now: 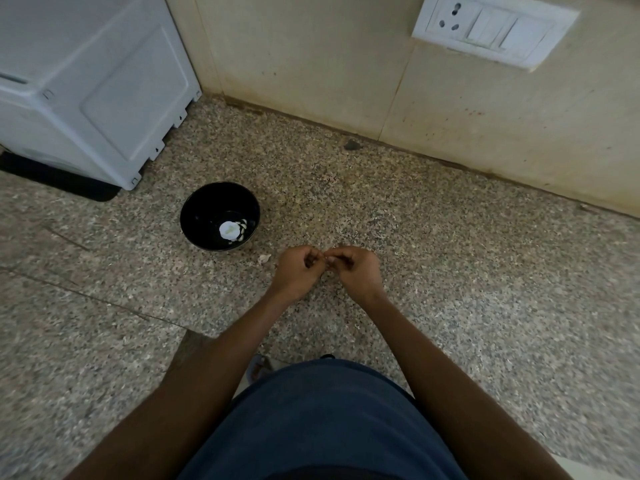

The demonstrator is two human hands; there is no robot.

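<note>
While a small clove (325,260), mostly hidden, is pinched between the curled fingers of the left hand (299,271) and right hand (356,270) above the floor (450,271), the black bowl (194,202) is left of them, nearer the left hand.

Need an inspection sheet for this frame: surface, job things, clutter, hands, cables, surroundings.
Surface: speckled grey-brown stone surface, seams visible, dark smudge near the wall.
Job's things: round black bowl holding white pieces; small pale item between the hands, too small to identify.
Clutter: pale scrap beside the bowl.
Hands: left hand and right hand meet fingertip to fingertip, both pinching the small pale item.
Cables: nothing seen.
Surroundings: white boxy appliance on black mat; white socket-and-switch plate on beige wall.
</note>
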